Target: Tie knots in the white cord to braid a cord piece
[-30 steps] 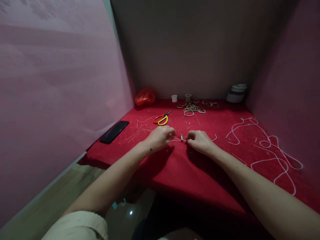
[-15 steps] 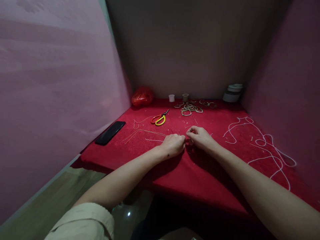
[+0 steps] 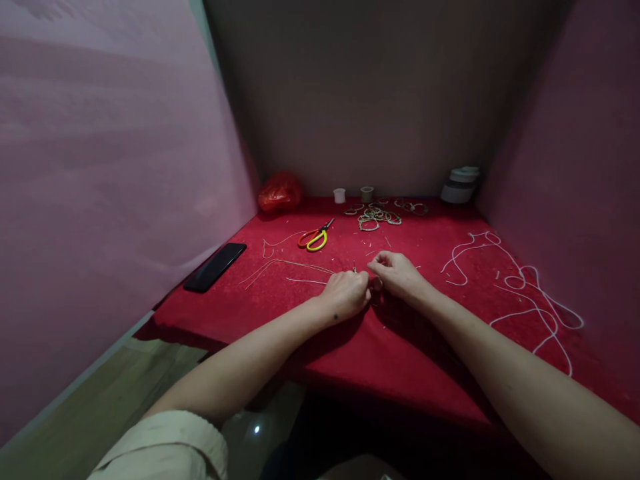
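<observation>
My left hand is closed like a fist low over the red cloth, its knuckles upward. Thin tan cords and a white cord run to it from the left. Just beyond its knuckles a small pin-like piece sticks up. Close on the right, my right hand is pinched, thumb against fingers. What sits between those fingertips is too small to make out. The gap between the hands is narrow.
Red-and-yellow-handled scissors lie beyond the hands, a black phone to the left. Knotted cord loops, two small cups, a red bag and a lidded container stand at the back. Loose white cord sprawls at right.
The whole view has shifted slightly, so things appear a little further left. The right hand's fingers have moved slightly; both hands stay close together and closed.
</observation>
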Demonstrator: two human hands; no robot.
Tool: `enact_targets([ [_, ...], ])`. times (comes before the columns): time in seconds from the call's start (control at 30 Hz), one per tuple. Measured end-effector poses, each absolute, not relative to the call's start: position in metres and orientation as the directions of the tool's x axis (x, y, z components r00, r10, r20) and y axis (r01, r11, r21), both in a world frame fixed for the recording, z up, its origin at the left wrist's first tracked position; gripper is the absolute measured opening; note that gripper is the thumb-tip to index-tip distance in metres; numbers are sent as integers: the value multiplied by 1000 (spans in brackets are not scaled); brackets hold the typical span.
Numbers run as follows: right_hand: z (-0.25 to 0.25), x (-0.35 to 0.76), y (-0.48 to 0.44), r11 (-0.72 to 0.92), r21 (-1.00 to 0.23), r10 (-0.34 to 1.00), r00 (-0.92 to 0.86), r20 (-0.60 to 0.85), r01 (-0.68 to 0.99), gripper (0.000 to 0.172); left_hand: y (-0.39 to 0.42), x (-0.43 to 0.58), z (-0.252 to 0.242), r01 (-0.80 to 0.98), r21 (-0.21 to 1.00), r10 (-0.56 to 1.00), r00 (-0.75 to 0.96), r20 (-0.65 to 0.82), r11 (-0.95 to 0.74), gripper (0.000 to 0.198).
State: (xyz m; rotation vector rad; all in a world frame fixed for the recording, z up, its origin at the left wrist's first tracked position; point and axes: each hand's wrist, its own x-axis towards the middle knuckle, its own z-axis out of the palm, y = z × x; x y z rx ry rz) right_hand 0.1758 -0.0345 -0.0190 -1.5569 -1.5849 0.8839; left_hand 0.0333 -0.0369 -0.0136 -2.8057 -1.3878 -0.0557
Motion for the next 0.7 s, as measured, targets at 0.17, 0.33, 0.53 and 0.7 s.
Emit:
enact_targets([
  [0.17, -11, 171, -43, -82, -914, 994, -30, -102, 397, 16, -45, 28, -21, 878, 8, 870, 473, 140, -478, 25],
  [0.33, -2, 167, -50, -188, -890, 978, 0, -207, 416, 24, -46, 26, -24, 887, -37, 870, 460, 181, -461, 22],
  [0.53, 1, 169, -50, -305, -850, 929, -61, -365, 430, 31, -47, 24, -27, 871, -33, 848, 485, 213, -490, 20],
  [0.7, 1, 170, -52, -370, -887, 889, -171, -424, 276, 32, -47, 22, -29, 862, -11, 839, 496, 224, -507, 20],
])
